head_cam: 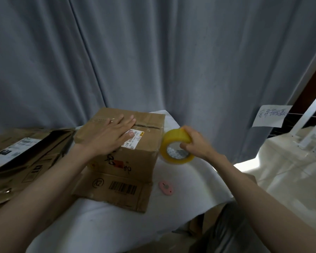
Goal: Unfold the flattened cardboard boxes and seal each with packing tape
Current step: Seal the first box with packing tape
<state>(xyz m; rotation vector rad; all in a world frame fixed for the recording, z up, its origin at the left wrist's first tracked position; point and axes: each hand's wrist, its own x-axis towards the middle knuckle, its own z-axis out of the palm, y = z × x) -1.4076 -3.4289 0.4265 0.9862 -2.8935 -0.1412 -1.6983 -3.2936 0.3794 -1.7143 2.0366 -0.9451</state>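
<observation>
Gripped in the right hand [195, 143] is a yellowish roll of clear packing tape [176, 147], held just beside the erected brown cardboard box [128, 143] on the white table [98, 225]. Top flaps are pressed flat by the left hand [108, 136], fingers straight, probably so the seam is kept closed for taping.

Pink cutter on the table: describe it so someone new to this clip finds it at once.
Start at the white-covered table and find the upright cardboard box under the left hand. Just right of the flattened cardboard beneath that box, below the yellow tape roll, lies the pink cutter. It is the only pink item, small, oval and flat.
</observation>
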